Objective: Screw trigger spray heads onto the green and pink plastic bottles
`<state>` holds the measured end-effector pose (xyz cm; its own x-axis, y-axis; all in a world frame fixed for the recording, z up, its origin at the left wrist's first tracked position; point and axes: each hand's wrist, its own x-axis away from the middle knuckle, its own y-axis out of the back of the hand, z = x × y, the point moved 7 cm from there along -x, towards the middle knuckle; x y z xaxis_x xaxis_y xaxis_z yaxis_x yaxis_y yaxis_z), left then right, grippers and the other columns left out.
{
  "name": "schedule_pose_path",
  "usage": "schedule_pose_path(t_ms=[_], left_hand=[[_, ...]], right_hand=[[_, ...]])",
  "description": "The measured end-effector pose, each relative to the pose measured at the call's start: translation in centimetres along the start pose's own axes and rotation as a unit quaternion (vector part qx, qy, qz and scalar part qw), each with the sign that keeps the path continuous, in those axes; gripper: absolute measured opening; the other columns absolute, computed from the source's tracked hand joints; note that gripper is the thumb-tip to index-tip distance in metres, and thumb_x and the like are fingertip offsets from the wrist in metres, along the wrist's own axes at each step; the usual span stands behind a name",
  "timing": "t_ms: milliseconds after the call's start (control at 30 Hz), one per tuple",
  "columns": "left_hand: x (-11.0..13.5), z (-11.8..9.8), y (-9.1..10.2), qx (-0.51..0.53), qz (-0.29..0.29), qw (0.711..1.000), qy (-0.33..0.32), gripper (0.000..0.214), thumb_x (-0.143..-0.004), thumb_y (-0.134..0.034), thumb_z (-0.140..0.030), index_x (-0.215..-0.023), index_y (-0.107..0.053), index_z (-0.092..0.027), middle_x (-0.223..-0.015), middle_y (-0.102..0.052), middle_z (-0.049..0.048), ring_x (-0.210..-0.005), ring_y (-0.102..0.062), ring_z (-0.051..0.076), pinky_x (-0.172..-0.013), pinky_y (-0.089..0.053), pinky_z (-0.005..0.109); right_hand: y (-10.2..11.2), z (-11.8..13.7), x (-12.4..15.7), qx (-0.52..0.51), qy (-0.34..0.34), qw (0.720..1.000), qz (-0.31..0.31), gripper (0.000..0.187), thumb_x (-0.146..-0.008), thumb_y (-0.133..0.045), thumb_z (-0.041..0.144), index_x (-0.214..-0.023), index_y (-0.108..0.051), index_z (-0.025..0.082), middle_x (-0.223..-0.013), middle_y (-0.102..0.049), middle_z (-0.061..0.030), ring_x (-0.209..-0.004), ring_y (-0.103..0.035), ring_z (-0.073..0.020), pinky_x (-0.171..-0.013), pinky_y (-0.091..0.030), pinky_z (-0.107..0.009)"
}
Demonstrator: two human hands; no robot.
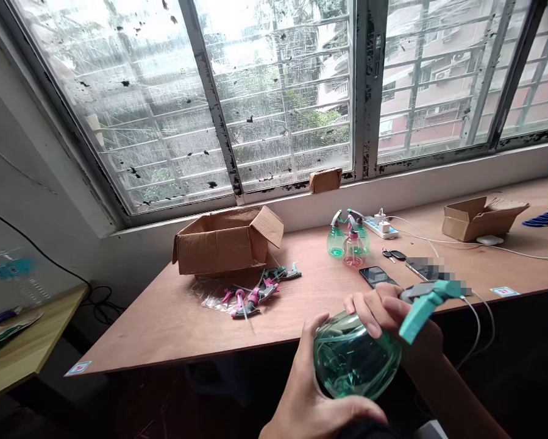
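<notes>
A green see-through spray bottle (353, 356) is held in front of me, below the table's front edge. My left hand (308, 390) cups its round body from the left and below. My right hand (383, 314) is closed round the bottle's neck, just under the teal trigger head (427, 302). On the wooden table (173, 323) lies a heap of loose pink and teal trigger heads (255, 292) on a clear plastic bag. Further right stand three small spray bottles (349, 241), green and pink, with heads fitted.
An open cardboard box (225, 241) lies on its side by the heap. A phone (377, 276), keys (395, 254), a power strip (381, 227) with white cables and a second small box (477, 217) lie to the right. A lower table (31, 341) stands at left.
</notes>
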<state>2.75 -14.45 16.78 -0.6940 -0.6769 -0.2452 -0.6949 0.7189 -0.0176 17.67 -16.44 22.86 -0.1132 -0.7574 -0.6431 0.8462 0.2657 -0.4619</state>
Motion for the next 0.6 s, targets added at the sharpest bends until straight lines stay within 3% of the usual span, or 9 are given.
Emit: schedule_pose_path(t_ms=[200,300,367,467,600], left_hand=[[0.0,-0.1,-0.2,0.19,0.068,0.978,0.047,0.114,-0.054,-0.106,-0.056,-0.151,-0.051,-0.032,-0.163,-0.05,0.0129,-0.155,-0.043,0.04,-0.13,-0.03,0.053],[-0.4,0.4,-1.0,0.214,0.109,0.967,0.08,0.108,-0.048,-0.109,-0.05,-0.142,-0.061,-0.026,-0.148,-0.064,0.0141,-0.147,-0.053,0.042,-0.123,-0.038,0.053],[-0.6,0.1,-1.5,0.215,0.125,0.966,0.065,0.095,-0.051,-0.109,-0.044,-0.133,-0.066,-0.022,-0.133,-0.072,0.0137,-0.136,-0.062,0.04,-0.115,-0.044,0.051],[-0.6,-0.3,-1.9,0.237,0.101,0.966,0.027,0.084,-0.059,-0.106,-0.044,-0.129,-0.066,-0.02,-0.133,-0.072,0.0148,-0.131,-0.066,0.038,-0.114,-0.046,0.05],[-0.6,0.6,-1.6,0.232,0.055,0.971,0.017,0.092,-0.057,-0.106,-0.048,-0.132,-0.06,-0.022,-0.138,-0.071,0.016,-0.135,-0.063,0.038,-0.117,-0.044,0.051]], right_hand=[[-1.5,1.5,1.1,0.052,0.111,0.978,0.169,0.043,-0.102,-0.066,0.037,-0.068,-0.043,0.025,-0.046,-0.042,0.01,-0.043,-0.053,-0.0143,-0.078,-0.047,-0.036],[-1.7,1.1,1.7,0.008,0.11,0.968,0.228,0.042,-0.096,-0.073,0.04,-0.068,-0.047,0.025,-0.045,-0.047,0.0109,-0.042,-0.059,-0.0143,-0.077,-0.048,-0.035],[-1.5,0.9,1.9,-0.008,0.108,0.967,0.229,0.039,-0.095,-0.074,0.041,-0.068,-0.05,0.026,-0.045,-0.048,0.0108,-0.042,-0.061,-0.015,-0.081,-0.05,-0.036],[-0.9,0.9,1.8,0.019,0.102,0.979,0.176,0.034,-0.097,-0.07,0.042,-0.071,-0.054,0.027,-0.042,-0.045,0.0112,-0.044,-0.06,-0.0176,-0.098,-0.05,-0.045],[-0.3,0.7,1.3,0.113,0.058,0.983,0.132,0.039,-0.1,-0.065,0.049,-0.067,-0.056,0.029,-0.044,-0.045,0.0065,-0.062,-0.062,-0.0251,-0.117,-0.039,-0.055]])
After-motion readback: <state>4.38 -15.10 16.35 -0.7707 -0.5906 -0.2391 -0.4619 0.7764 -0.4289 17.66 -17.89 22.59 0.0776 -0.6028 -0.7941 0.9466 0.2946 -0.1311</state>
